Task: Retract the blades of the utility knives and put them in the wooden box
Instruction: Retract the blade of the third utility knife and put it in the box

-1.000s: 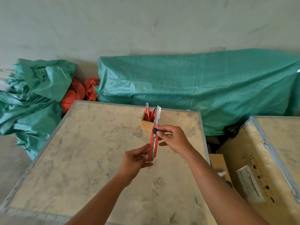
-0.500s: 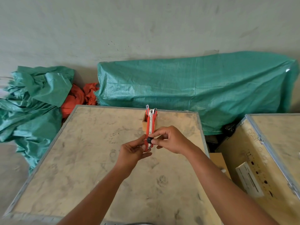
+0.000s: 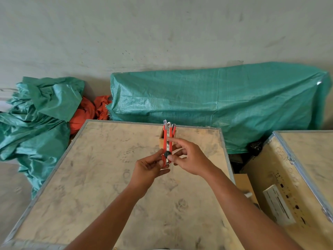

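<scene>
A red utility knife [image 3: 167,144] with a black locking wheel stands upright between both hands, above the crate top. My left hand [image 3: 148,167] pinches its lower end. My right hand [image 3: 189,157] has thumb and fingers at the black wheel and the knife's side. Little or no blade shows above the handle. Right behind the knife stands a small wooden box [image 3: 161,139], with the tips of other red knives [image 3: 173,127] sticking out of it.
The large plywood crate [image 3: 100,177] with metal edging serves as the work surface. A second crate [image 3: 297,170] with a white label stands at the right. Green tarps [image 3: 216,101] and orange cloth [image 3: 86,112] lie along the wall behind.
The long blade that stuck out one second ago has slid back into the handle. My right hand moved down along the knife to the black wheel near my left hand.
</scene>
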Available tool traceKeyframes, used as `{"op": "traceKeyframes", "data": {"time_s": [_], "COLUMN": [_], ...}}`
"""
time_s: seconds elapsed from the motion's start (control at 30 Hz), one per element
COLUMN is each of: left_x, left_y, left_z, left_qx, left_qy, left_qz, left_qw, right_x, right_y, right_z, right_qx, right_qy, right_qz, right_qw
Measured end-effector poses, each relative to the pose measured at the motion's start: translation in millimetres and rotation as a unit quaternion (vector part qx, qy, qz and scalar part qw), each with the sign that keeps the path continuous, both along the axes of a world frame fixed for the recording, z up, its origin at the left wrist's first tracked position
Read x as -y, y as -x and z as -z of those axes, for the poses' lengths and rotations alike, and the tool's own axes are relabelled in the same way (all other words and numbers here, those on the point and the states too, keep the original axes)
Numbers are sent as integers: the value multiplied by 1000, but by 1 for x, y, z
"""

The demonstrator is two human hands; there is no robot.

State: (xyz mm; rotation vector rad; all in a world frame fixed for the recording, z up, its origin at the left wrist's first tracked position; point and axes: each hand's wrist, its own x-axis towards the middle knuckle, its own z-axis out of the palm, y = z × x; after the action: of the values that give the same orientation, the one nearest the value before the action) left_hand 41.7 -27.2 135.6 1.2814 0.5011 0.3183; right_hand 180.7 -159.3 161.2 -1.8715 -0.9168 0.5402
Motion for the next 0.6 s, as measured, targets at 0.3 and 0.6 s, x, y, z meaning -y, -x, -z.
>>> {"op": "traceKeyframes", "data": {"time_s": [0.3,0.6], "left_x": [5,7], "left_y": [-1,-4], "left_z": [-4,-3], "left_qx": [12,11], "left_qy": [-13,-18], "left_qz": [10,11], "left_qw": [1000,1000], "right_x": [3,7], "right_y": [3,-3], "right_z": [-1,-5], "right_qx": [28,9], "right_qy": [-22,-13], "right_qz": [43,18], "right_qw": [998,1000]}}
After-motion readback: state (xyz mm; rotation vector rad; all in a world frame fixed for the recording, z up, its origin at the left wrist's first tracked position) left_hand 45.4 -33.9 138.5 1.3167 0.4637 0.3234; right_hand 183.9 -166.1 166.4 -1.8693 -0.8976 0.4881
